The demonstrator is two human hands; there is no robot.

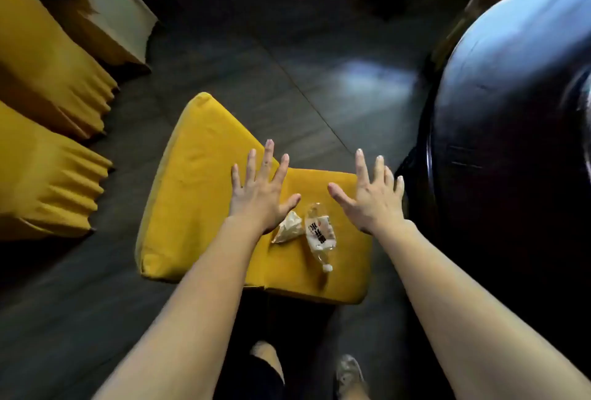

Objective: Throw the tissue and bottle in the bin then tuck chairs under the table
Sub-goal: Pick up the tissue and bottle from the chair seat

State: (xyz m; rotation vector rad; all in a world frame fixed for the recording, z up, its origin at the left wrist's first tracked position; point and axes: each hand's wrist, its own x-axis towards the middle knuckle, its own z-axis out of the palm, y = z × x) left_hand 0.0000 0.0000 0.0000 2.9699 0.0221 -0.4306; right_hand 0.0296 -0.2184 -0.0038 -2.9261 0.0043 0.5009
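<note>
A yellow-covered chair (198, 195) stands in front of me with its seat facing up. On the seat lie a crumpled white tissue (288, 228) and, just right of it, a crushed clear plastic bottle (319, 236) with a white cap pointing toward me. My left hand (260, 193) hovers with fingers spread just beyond and left of the tissue. My right hand (372, 196) is spread over the seat's far right corner, right of the bottle. Neither hand holds anything. No bin is in view.
A dark round table (499, 118) fills the right side, close to the chair. Two more yellow-covered chairs (48, 79) stand at the left, with a cream-covered piece (108, 9) behind them. Dark tiled floor (271, 63) lies beyond the chair. My feet show at the bottom.
</note>
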